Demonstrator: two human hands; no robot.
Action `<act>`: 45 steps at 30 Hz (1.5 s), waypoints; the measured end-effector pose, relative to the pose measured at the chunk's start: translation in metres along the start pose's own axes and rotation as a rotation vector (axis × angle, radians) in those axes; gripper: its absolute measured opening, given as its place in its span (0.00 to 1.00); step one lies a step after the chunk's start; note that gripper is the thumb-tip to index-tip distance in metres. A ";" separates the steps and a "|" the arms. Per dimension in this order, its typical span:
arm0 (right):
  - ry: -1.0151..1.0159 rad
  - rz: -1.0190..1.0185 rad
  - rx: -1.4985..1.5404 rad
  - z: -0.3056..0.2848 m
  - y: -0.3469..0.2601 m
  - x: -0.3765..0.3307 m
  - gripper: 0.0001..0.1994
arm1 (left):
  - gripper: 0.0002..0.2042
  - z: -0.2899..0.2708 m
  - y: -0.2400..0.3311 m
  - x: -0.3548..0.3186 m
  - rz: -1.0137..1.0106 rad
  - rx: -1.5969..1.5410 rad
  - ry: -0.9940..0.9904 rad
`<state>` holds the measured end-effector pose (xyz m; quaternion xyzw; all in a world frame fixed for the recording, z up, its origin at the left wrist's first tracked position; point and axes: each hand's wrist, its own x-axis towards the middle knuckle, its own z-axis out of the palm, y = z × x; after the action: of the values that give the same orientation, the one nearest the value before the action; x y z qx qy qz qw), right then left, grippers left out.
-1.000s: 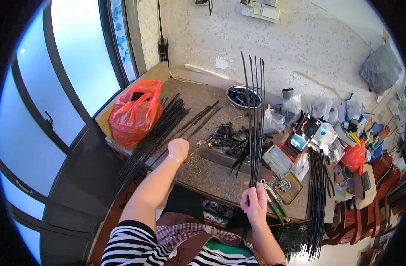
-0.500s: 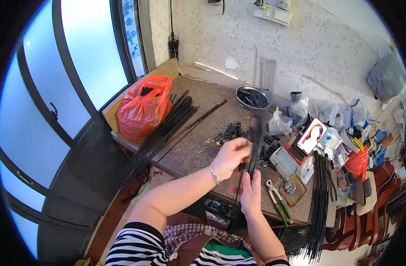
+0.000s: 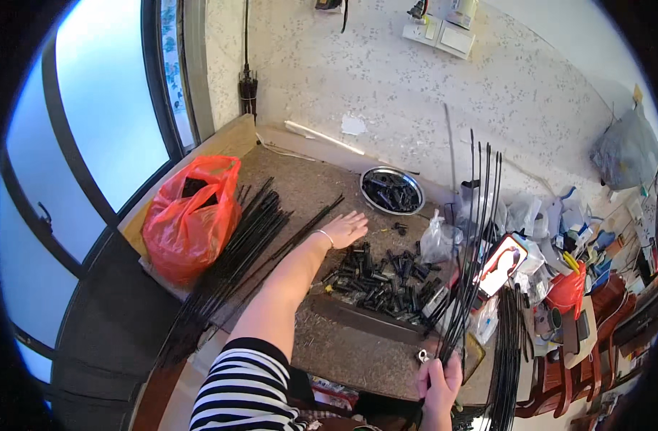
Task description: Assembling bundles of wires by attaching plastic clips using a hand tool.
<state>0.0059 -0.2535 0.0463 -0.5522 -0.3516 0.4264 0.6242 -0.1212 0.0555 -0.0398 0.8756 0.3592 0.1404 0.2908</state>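
My right hand [image 3: 442, 379] is closed round the lower end of a bundle of thin black rods [image 3: 464, 305], which stand nearly upright and fan out toward the top. My left hand [image 3: 345, 230] stretches forward over the table, palm down with fingers spread and nothing in them. Just right of it lies a heap of short black plastic-looking pieces [image 3: 386, 281]. A steel bowl [image 3: 392, 171] beyond the heap holds more black pieces. Left of my left forearm, several long black rods [image 3: 235, 251] lie in a loose stack.
A red plastic bag [image 3: 189, 226] stands on the wooden table [image 3: 279, 169] at the left. On the right are a lit phone [image 3: 500, 266], clear plastic bags [image 3: 438, 241], and another rod bundle [image 3: 507, 345] hanging past the table edge. A flat strip [image 3: 372, 321] borders the heap in front.
My left hand has left the rods and reached forward left across the table. My right hand has moved down and right with the bundle. The view has shifted.
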 end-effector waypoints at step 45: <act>-0.433 0.103 0.043 -0.056 0.013 -0.166 0.13 | 0.10 0.055 0.308 -0.226 0.032 -1.629 0.017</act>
<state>-0.0094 -0.4283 0.0304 -0.4516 -0.4396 0.5736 0.5233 -0.0866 -0.3035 0.0964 0.3931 0.1341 0.3683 0.8318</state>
